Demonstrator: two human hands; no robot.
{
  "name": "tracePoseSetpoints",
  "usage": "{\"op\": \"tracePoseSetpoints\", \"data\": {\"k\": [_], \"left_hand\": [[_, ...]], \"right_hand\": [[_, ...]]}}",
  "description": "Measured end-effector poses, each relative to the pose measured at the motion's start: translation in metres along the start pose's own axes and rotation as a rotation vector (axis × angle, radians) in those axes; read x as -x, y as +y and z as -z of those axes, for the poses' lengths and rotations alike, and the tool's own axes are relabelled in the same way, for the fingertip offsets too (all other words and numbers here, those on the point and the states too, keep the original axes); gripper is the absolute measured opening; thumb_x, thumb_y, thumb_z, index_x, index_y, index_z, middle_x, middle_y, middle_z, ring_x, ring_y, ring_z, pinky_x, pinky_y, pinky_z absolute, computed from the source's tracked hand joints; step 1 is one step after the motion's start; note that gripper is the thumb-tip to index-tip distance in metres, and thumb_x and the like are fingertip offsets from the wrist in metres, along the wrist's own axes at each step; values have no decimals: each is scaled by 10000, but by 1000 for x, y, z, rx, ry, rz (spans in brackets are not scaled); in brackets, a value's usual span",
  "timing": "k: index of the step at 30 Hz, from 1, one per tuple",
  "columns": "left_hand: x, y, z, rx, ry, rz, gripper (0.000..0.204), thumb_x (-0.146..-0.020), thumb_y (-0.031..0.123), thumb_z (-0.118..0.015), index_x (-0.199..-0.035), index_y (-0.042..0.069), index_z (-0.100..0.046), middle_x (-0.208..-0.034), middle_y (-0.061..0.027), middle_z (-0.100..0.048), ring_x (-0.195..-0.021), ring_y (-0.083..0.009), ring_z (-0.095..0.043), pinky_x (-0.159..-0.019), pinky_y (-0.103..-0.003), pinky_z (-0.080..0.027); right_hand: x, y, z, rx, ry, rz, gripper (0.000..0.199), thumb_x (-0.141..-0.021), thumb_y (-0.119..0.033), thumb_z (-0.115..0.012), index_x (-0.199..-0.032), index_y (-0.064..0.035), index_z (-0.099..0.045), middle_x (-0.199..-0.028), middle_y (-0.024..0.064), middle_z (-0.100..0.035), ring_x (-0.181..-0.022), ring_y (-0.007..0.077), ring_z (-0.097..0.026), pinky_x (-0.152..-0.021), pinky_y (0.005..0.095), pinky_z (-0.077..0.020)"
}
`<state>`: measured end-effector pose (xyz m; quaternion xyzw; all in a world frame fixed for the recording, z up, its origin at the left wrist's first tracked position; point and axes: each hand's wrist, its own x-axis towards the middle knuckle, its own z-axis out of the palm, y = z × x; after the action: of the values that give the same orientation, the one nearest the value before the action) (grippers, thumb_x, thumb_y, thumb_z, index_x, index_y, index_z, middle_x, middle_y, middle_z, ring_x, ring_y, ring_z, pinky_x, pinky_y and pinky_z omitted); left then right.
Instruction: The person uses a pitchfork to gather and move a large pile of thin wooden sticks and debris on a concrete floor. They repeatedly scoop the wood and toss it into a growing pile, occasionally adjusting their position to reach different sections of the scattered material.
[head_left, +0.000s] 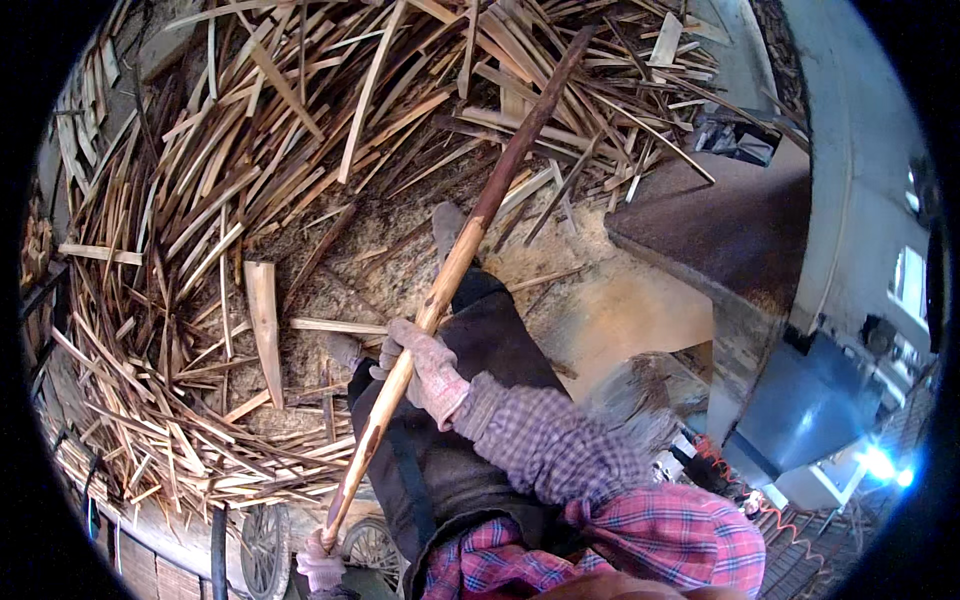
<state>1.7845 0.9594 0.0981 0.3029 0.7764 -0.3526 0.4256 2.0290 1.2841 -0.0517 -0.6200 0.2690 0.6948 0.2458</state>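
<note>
Pole (458, 270), held two-handed

Slants across the legs (505, 340), far tip over the wood pile (290, 130); right hand (434, 372) gripping its middle; left hand (320, 568) closed round the near end; probably steadiest with hands spread, far tip watched

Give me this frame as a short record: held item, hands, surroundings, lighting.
held item: long wooden pole, slanting from lower left to upper right
pole surface: dark toward the upper end, mostly pale along the middle
right grip: gloved right hand on the pale stretch
left grip: gloved left hand at the lower end
material around: heap of wood strips, ahead and to the left
lower left: spoked wheel
lighting: bright bluish light, far right
</note>
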Motion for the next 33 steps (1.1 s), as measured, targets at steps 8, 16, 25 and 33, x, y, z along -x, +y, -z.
{"op": "tracePoseSetpoints", "data": {"k": [8,16,25,33], "left_hand": [[-92,215,42,46,-4,-422,391,-735,274,-668,-1084,138,-556,-853,-146,-627,-775,-343,-604,-670,-446,-472],[-149,631,105,49,-303,-864,484,-751,505,-626,-1087,160,-578,-885,-130,-627,-857,-255,-611,-673,-374,-505],[-142,745,111,547,-918,-1102,305,-808,305,-603,-826,1,-615,-632,-35,-550,-530,-124,-540,-469,-290,-430],[-146,638,108,752,-1137,-582,199,-786,230,-654,-738,57,-567,-527,10,-464,-368,-98,-417,-328,-241,-314]], "right_hand": [[-11,-217,9,126,-195,440,218,-833,-270,-605,-765,-77,-530,-607,35,-510,-526,161,-533,-519,320,-503],[-90,-577,78,318,247,1025,213,-719,-184,-666,-739,0,-560,-663,118,-547,-596,242,-560,-548,376,-499],[-176,-662,239,1529,665,1231,178,-761,-212,-615,-721,-39,-611,-718,125,-599,-641,260,-617,-599,375,-507],[-141,-506,165,1623,766,1149,209,-742,-241,-556,-748,-52,-643,-712,162,-635,-676,262,-619,-639,348,-490]]}}
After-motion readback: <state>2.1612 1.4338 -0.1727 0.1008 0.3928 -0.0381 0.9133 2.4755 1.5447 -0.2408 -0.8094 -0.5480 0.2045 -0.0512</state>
